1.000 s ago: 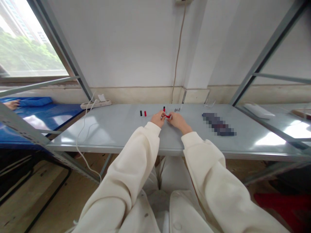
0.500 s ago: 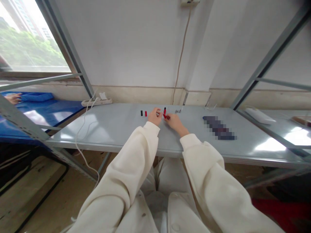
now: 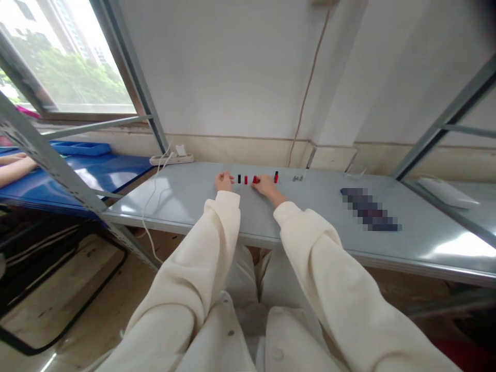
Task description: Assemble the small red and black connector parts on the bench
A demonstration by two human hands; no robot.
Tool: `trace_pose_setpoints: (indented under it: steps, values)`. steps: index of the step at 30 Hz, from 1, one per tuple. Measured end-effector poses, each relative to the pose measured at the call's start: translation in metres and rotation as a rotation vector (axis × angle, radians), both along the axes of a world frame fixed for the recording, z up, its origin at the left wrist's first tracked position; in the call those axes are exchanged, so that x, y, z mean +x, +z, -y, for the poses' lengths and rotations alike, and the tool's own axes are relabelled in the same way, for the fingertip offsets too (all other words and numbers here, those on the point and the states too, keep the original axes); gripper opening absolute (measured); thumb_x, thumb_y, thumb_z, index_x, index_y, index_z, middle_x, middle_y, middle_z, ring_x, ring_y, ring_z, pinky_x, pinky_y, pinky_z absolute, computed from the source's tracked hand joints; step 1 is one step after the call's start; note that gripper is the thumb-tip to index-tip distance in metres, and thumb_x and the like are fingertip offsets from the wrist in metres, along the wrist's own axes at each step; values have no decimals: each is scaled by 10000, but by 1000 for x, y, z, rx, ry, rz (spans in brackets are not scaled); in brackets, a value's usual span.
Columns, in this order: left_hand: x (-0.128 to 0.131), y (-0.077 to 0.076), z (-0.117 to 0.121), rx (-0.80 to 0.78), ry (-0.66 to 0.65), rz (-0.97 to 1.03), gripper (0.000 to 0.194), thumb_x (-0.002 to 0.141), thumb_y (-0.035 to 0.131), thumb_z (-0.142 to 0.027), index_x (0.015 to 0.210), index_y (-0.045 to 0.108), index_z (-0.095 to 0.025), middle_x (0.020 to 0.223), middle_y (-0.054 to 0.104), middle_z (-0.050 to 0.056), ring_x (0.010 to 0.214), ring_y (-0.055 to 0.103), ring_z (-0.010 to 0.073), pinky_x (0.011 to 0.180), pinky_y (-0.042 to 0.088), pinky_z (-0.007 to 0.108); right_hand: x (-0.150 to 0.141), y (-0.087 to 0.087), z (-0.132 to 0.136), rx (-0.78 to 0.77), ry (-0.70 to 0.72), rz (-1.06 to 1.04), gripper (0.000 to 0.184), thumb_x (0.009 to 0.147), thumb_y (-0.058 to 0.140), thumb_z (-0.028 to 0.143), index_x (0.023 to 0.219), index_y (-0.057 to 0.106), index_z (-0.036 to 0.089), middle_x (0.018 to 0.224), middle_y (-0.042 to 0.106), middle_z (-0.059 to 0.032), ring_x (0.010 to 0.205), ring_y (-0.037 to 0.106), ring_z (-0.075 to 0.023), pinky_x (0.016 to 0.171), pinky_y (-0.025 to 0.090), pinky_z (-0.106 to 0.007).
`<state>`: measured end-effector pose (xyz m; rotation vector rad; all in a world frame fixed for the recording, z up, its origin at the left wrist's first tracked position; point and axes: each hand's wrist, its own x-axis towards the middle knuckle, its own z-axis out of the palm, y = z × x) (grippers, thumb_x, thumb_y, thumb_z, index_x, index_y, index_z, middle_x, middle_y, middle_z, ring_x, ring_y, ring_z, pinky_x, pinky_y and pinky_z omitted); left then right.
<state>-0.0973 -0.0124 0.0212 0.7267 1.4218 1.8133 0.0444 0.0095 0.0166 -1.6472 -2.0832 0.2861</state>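
Note:
My left hand (image 3: 223,181) is over the table's left part, just left of a small upright black cylinder (image 3: 239,179). Its fingers are loosely apart with nothing visible in them. A small red cylinder (image 3: 246,180) stands beside the black one. My right hand (image 3: 265,185) pinches another red cylinder (image 3: 254,179) slightly right of that pair; its fingers partly hide it. Behind the right hand, a taller piece, black on top and red below (image 3: 276,177), stands upright. Several tiny grey pieces (image 3: 298,179) lie farther right.
The grey table (image 3: 313,217) runs up to the wall. A white power strip (image 3: 171,158) with a hanging cable sits at its back left corner. A pixelated dark object (image 3: 370,209) lies at right. Another person's arm (image 3: 17,168) rests over the blue table (image 3: 83,178) at left.
My left hand has moved left, to the far side of the black and red pair. My right hand has moved left with its red cylinder, away from the black-topped piece. The view has turned left.

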Motion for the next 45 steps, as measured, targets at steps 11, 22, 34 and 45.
trace_pose_setpoints:
  steps: [11, 22, 34, 45]
  values:
    - [3, 0, 0, 4, -32, 87, 124, 713, 449, -247, 624, 418, -167, 502, 475, -53, 376, 408, 45, 385, 258, 178, -2, -1, -7, -18, -33, 35, 203, 703, 583, 312, 735, 690, 142, 710, 658, -95, 666, 589, -164, 569, 385, -230]
    - [5, 11, 7, 58, -25, 249, 173, 676, 516, -317, 650, 442, -163, 497, 467, -55, 362, 404, 37, 367, 250, 176, -1, -1, -7, -53, -13, 31, 204, 693, 586, 310, 729, 689, 138, 690, 657, -92, 648, 587, -164, 556, 389, -230]
    - [57, 7, 25, 298, -318, -905, 102, 779, 449, -207, 832, 530, -173, 730, 600, 29, 662, 552, 109, 637, 442, 242, 60, 25, 33, -53, -152, 190, 289, 757, 534, 365, 874, 657, 131, 923, 641, -149, 891, 587, -229, 738, 420, -284]
    - [115, 1, 13, 27, -367, -1732, 535, 781, 367, -103, 1303, 276, -170, 1219, 438, 134, 1053, 444, 245, 791, 418, 368, 95, 6, 22, -8, -302, 148, 285, 747, 539, 299, 932, 634, 105, 984, 622, -167, 961, 559, -237, 781, 412, -302]
